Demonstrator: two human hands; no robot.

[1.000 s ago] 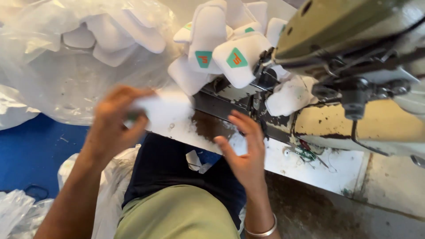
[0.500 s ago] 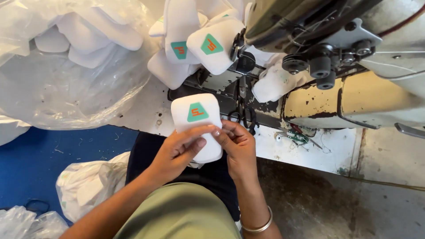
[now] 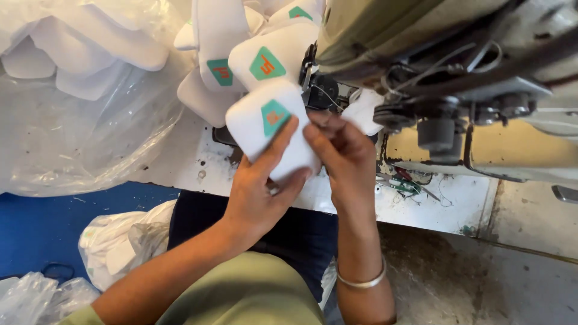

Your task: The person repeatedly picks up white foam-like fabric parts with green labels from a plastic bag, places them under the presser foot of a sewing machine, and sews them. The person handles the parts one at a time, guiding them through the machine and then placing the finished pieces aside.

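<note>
**Both hands on a white padded piece at the sewing machine**

We held a white padded piece with a teal label between both hands, raised just in front of the sewing machine head. Our left hand gripped it from below, the fingers spread up across its face and the thumb pressed to its lower edge. Our right hand pinched its right edge, fingers curled tight, a metal bangle on the wrist. Just behind the piece hung a string of similar white labelled pieces, touching one another. To the left lay a clear plastic bag full of white pieces. The stained white machine table ran under the hands, and a crumpled plastic bag sat below on the blue floor.
</note>
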